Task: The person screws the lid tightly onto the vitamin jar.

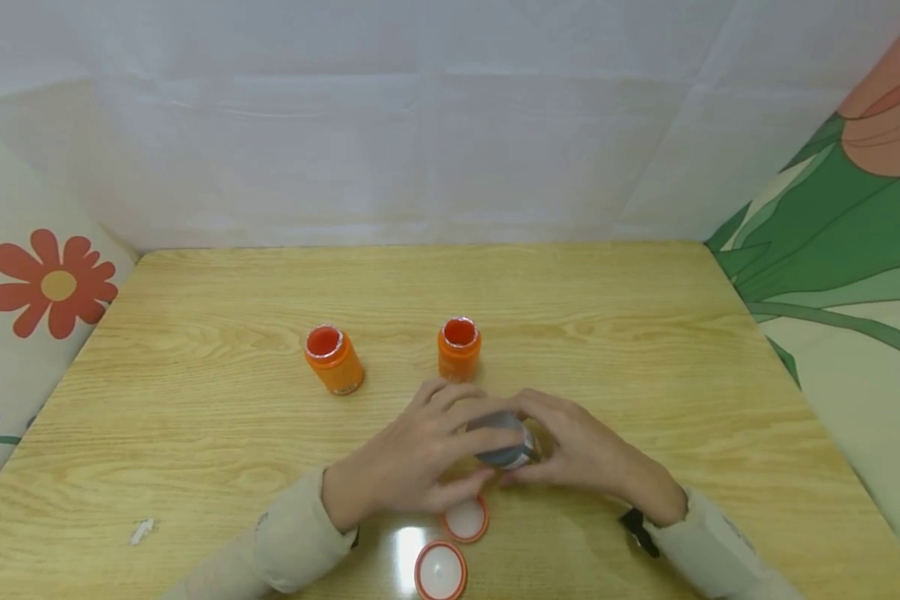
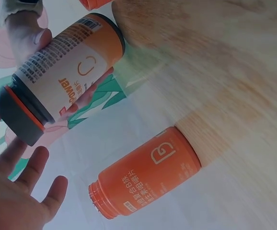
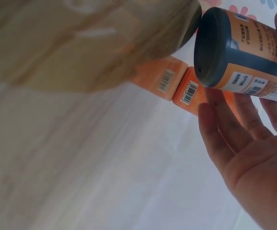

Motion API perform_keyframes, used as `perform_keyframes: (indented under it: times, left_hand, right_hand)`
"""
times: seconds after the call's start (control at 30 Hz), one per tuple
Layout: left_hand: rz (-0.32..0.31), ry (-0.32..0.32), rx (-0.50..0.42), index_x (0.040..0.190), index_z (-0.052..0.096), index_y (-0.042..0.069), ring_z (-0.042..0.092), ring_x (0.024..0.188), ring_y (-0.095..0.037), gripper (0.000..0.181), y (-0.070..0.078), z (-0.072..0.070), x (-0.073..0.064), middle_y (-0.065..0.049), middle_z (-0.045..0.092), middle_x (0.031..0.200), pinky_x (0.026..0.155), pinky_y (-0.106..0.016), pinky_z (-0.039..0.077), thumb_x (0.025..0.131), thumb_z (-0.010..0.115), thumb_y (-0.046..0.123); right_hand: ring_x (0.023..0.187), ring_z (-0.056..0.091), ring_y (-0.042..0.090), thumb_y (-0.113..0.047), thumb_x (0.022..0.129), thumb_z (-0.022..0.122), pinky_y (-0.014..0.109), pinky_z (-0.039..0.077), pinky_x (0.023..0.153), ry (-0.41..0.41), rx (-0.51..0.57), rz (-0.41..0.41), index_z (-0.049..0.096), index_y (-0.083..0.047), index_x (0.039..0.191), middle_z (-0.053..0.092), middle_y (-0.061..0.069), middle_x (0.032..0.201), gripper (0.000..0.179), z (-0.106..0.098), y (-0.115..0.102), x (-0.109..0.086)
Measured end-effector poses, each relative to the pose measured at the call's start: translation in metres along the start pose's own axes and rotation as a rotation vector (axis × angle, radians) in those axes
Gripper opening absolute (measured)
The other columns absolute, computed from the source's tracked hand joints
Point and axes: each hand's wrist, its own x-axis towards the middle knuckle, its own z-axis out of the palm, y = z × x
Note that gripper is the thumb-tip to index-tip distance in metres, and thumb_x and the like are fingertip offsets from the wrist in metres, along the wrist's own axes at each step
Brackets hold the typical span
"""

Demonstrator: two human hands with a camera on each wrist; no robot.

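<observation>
On my head feed the person's right hand [image 1: 588, 446] is wrapped round a dark-ended bottle [image 2: 69, 72], thumb on one side and fingers on the other. I see that bottle held at the near middle of the wood-grain surface [image 1: 645, 333], tilted, its grey cap [image 2: 19, 115] pointing toward nine o'clock. The left wrist camera shows me the cap seated on the neck, with a thin orange ring at its lower edge. The left hand [image 1: 423, 450] has its fingers spread wide about the cap; I cannot tell whether thumb and finger pinch it.

Taking the held bottle as my clock centre, I have one orange bottle [image 1: 459, 360] at eleven o'clock, near the left hand's knuckles, and another orange bottle [image 1: 339, 371] farther off at ten. Both stand upright with open mouths. At seven o'clock I find two loose lids, the nearer lid [image 1: 465, 520] just beside the farther lid [image 1: 440, 572], each with its white inside up and an orange rim. A small white scrap [image 1: 142, 531] lies well apart, between eight and nine. A white sheet [image 1: 420, 150] hangs at twelve.
</observation>
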Motion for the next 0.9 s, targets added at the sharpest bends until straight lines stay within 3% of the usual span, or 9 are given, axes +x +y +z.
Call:
perform_keyframes:
  times: [0.17, 0.33, 0.43, 0.57, 0.9]
  left_hand:
    - [-0.047, -0.001, 0.029, 0.130, 0.062, 0.024, 0.051, 0.121, -0.019, 0.049, 0.0013, 0.0014, 0.0015, -0.005, 0.056, 0.133, 0.097, -0.038, 0.041, 0.086, 0.071, 0.043]
    - [-0.122, -0.013, 0.072, 0.141, 0.054, 0.025, 0.052, 0.110, -0.019, 0.061, 0.0018, 0.0018, 0.0017, -0.003, 0.057, 0.116, 0.093, -0.036, 0.043, 0.088, 0.067, 0.053]
    - [-0.130, 0.002, 0.076, 0.141, 0.054, 0.025, 0.052, 0.101, -0.018, 0.060, 0.0008, 0.0024, 0.0016, -0.001, 0.056, 0.109, 0.089, -0.034, 0.042, 0.089, 0.066, 0.051]
    - [-0.114, 0.006, 0.063, 0.134, 0.059, 0.025, 0.052, 0.098, -0.017, 0.050, -0.0001, 0.0023, 0.0017, -0.001, 0.058, 0.110, 0.087, -0.032, 0.042, 0.090, 0.067, 0.047]
    - [-0.024, -0.048, 0.075, 0.132, 0.061, 0.028, 0.053, 0.115, -0.018, 0.041, -0.0020, -0.0010, -0.0004, -0.002, 0.057, 0.136, 0.092, -0.036, 0.043, 0.091, 0.066, 0.035]
  right_hand:
    - [0.102, 0.062, 0.004, -0.038, 0.074, 0.086, 0.032, 0.056, 0.088, -0.003, -0.016, 0.015, 0.059, -0.021, 0.127, 0.065, -0.012, 0.113, 0.062, -0.0002, 0.0002, -0.0001]
    - [0.106, 0.062, 0.004, -0.036, 0.073, 0.087, 0.034, 0.055, 0.091, -0.024, -0.003, 0.042, 0.059, -0.025, 0.123, 0.064, -0.014, 0.118, 0.059, -0.0009, -0.0010, 0.0009]
    - [0.107, 0.062, 0.005, -0.037, 0.074, 0.086, 0.035, 0.055, 0.091, -0.033, 0.006, 0.048, 0.059, -0.026, 0.122, 0.064, -0.013, 0.118, 0.057, -0.0010, -0.0013, 0.0007]
    - [0.105, 0.061, 0.004, -0.041, 0.074, 0.085, 0.033, 0.055, 0.090, -0.030, 0.002, 0.043, 0.060, -0.025, 0.121, 0.064, -0.014, 0.116, 0.056, -0.0005, -0.0014, 0.0009]
    - [0.094, 0.058, -0.001, -0.047, 0.071, 0.086, 0.026, 0.054, 0.081, -0.006, 0.001, 0.051, 0.061, -0.028, 0.117, 0.061, -0.019, 0.107, 0.056, 0.0007, -0.0012, 0.0016]
